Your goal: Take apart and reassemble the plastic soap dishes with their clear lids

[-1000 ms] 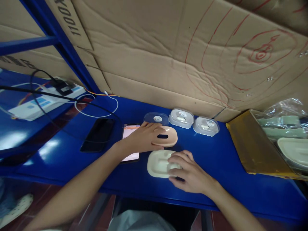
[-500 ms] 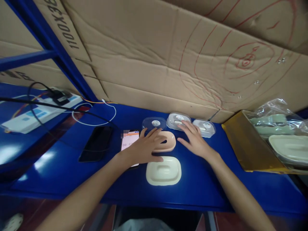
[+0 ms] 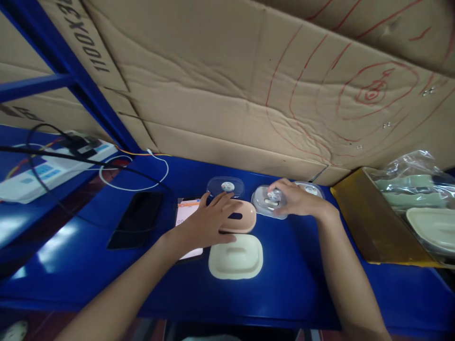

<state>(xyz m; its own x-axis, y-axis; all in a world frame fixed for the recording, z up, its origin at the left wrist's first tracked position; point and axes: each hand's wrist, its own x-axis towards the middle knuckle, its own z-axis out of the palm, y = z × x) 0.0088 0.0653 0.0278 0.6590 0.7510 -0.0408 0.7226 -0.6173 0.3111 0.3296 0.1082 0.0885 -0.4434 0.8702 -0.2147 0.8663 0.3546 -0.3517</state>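
My left hand (image 3: 209,218) is open, fingers spread over the left side of a pink oval dish (image 3: 249,219) with a dark slot in it. Its thumb reaches the back edge of a cream rounded-rectangular piece (image 3: 235,263) with a raised bar. Fingers and thumb of my right hand (image 3: 296,199) grip a clear plastic lid (image 3: 262,201) with a round patterned sticker and a white bar. Behind the pink dish lies a flat clear lid (image 3: 215,186). Another clear lid (image 3: 318,189) is partly hidden behind my right hand.
A lit phone (image 3: 192,253) lies beside my left wrist, a dark phone (image 3: 137,220) farther left. White power strip (image 3: 35,177) and cables run along the left. An open carton (image 3: 377,227) with wrapped green and cream pieces stands right, before a cardboard wall (image 3: 213,94).
My right hand has closed on the middle clear lid, which has come nearer to me. My left hand stays over the pink dish. The view has shifted slightly.
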